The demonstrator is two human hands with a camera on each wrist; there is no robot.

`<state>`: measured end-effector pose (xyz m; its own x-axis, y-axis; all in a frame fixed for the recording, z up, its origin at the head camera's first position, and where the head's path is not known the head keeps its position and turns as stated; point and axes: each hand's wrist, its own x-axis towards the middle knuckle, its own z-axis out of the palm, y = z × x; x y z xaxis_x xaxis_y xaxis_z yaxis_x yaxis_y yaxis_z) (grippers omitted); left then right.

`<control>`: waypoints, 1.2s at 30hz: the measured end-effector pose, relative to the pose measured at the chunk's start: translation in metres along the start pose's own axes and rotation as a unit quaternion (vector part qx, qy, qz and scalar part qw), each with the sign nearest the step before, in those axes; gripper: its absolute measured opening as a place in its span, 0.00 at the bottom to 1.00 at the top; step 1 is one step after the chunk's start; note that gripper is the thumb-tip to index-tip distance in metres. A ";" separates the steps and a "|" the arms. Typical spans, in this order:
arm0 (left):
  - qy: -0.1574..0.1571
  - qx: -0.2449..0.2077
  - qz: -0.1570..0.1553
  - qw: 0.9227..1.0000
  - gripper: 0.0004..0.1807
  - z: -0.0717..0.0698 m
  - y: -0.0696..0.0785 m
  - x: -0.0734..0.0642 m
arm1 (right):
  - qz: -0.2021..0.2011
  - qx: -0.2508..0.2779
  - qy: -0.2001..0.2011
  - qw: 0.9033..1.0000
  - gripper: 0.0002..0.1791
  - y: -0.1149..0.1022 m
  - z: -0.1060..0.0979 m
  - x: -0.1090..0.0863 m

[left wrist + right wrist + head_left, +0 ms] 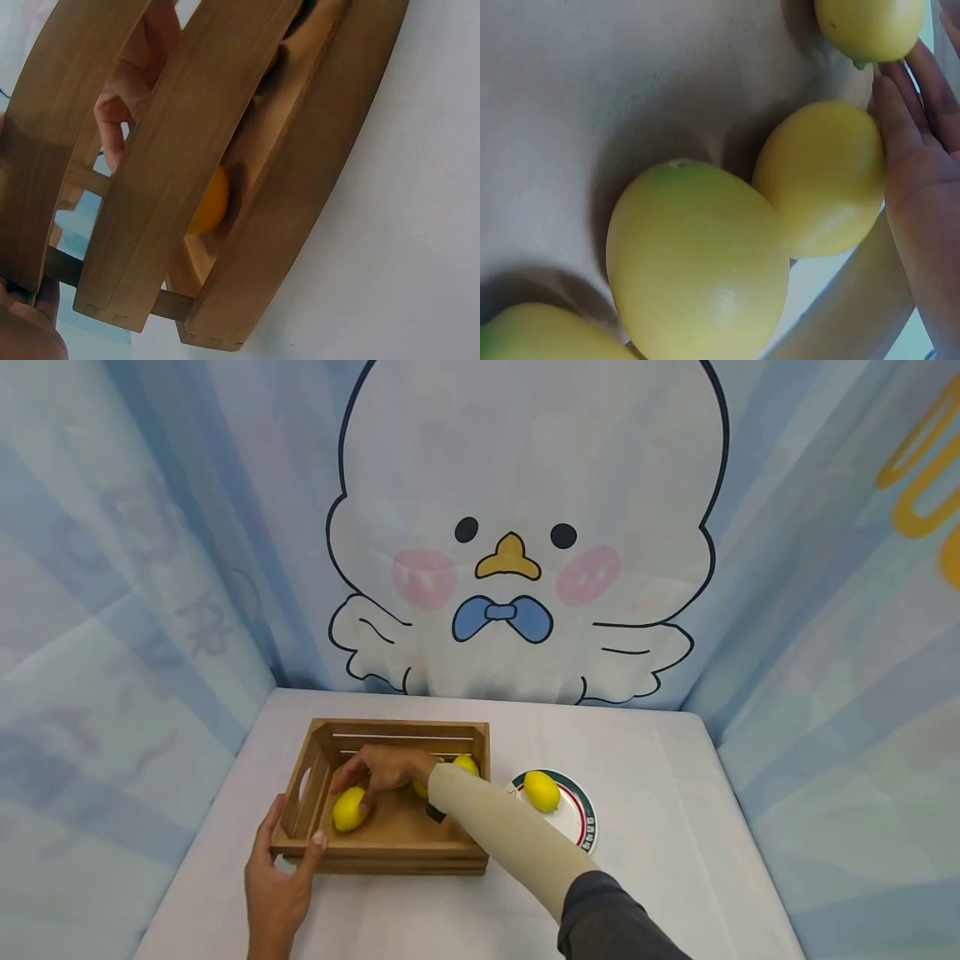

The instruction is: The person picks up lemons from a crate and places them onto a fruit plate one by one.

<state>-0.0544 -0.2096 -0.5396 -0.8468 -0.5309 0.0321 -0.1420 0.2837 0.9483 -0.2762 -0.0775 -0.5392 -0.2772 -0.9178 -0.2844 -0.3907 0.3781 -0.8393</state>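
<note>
In the head view, a wooden crate [397,860] with slatted sides stands on the white-covered table. My left hand [281,885] grips its near left corner, thumb over the front rim and fingers along the left side. My right hand [386,768] reaches down inside, its thumb and fingers about a yellow lemon [348,811] near the left end. More lemons [467,764] lie toward the crate's right end, partly hidden by the right forearm. Large in the right wrist view are several lemons [697,262] on the crate floor, beside the palm.
Right of the crate, a white plate [572,827] with a green and red rim bears one lemon [542,791]. Blue-and-white curtains [847,752] enclose the table [660,860] at the back and sides. The right forearm crosses over the crate's front right corner.
</note>
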 end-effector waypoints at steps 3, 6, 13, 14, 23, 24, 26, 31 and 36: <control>0.000 -0.002 0.005 1.000 0.45 0.000 -0.002 0.001 | 0.005 -0.028 0.016 0.999 0.27 0.000 0.003 0.003; 0.001 -0.003 0.007 1.000 0.45 0.001 -0.003 0.001 | 0.020 -0.053 0.034 0.998 0.25 -0.001 0.007 0.006; 0.007 -0.005 0.002 1.000 0.45 0.002 -0.002 0.000 | 0.076 -0.069 0.082 0.991 0.22 -0.007 0.015 0.010; 0.008 -0.005 0.001 1.000 0.45 0.002 -0.002 0.000 | 0.081 -0.072 0.087 0.990 0.22 -0.008 0.016 0.010; 0.008 -0.004 0.000 1.000 0.45 0.003 -0.004 0.000 | 0.084 -0.139 0.107 0.981 0.21 -0.012 0.027 0.014; 0.007 -0.005 0.000 1.000 0.45 0.003 -0.003 0.000 | 0.082 -0.144 0.105 0.981 0.21 -0.012 0.028 0.015; 0.007 -0.004 0.000 1.000 0.45 0.002 -0.003 0.000 | 0.082 -0.146 0.104 0.980 0.21 -0.013 0.030 0.016; 0.005 -0.003 0.000 1.000 0.45 0.001 -0.001 0.001 | 0.082 -0.136 0.107 0.981 0.21 -0.014 0.031 0.019; 0.003 -0.004 0.000 1.000 0.45 0.000 -0.001 0.001 | 0.085 -0.117 0.118 0.982 0.21 -0.014 0.030 0.016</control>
<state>-0.0549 -0.2102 -0.5407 -0.8438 -0.5356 0.0332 -0.1386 0.2772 0.9507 -0.2492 -0.1016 -0.5458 -0.5416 -0.7952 -0.2728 -0.5037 0.5667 -0.6520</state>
